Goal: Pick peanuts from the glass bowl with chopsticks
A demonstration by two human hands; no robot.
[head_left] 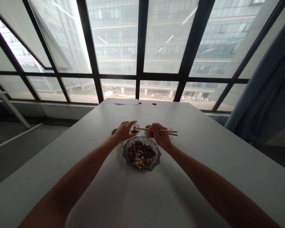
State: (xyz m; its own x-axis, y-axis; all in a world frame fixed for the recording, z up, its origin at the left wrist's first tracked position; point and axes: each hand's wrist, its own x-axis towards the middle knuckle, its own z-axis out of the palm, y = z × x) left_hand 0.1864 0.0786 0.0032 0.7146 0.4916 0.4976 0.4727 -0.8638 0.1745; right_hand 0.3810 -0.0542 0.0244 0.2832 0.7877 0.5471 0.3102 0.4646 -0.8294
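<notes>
My right hand (159,134) is closed around a pair of wooden chopsticks (168,131), whose tips point left over a small whitish cup (138,129). Dark seeds (134,131) lie in that cup, and a dark piece shows at the chopstick tips. My left hand (123,130) curves around the cup's left side, thumb near and fingers far. Closer to me stands a scalloped glass bowl (158,155) holding dark seeds (149,152) and pale nuts (139,158). A cup with greenish contents (148,127) is partly hidden by my right hand.
Another small container (114,131) peeks out left of my left hand, and a pale one (172,129) sits behind the chopsticks. White papers (122,101) lie at the far end of the white table (95,126). A blue curtain (258,82) hangs at right.
</notes>
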